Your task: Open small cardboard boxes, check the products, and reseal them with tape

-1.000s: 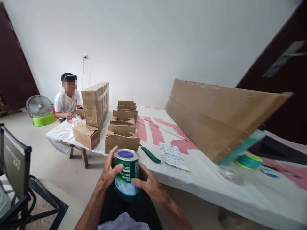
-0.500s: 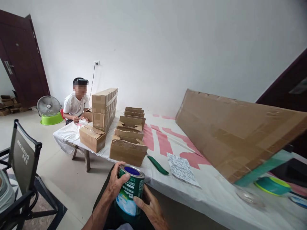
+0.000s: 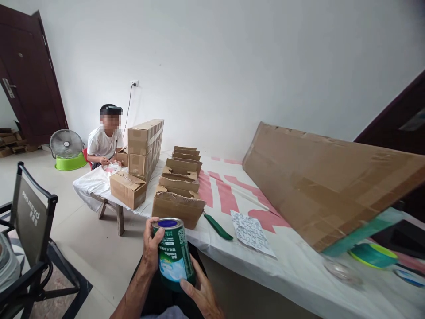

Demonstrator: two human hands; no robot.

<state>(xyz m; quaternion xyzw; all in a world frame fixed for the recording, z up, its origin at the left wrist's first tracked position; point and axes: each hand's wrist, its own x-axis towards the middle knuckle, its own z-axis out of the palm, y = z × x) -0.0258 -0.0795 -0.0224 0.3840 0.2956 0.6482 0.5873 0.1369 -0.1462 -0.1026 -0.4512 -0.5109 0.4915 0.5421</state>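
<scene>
Between my two hands is a green tin can [image 3: 174, 252] with a blue top and a white-and-blue picture on its side, tilted slightly above my lap. My left hand [image 3: 152, 241] grips its upper left side, thumb near the rim. Lower down, my right hand [image 3: 201, 288] holds the right side and base, with the thumb across the front. Just beyond the can stands a row of open cardboard boxes [image 3: 177, 208] on the cloth-covered table [image 3: 212, 248]. A green-handled tool [image 3: 218, 227] and a printed sheet [image 3: 252, 235] lie to the right of them.
A large cardboard panel [image 3: 325, 186] leans at the right, near a green tape roll [image 3: 373, 255]. Taped cartons [image 3: 146, 146] are stacked at the left, with a person [image 3: 104, 141] sitting behind. A folding chair [image 3: 31, 221] and a fan [image 3: 66, 144] stand on the floor.
My view has swung left since the first frame. The can has shifted a little left and up since the middle frame, and my right hand sits lower on it.
</scene>
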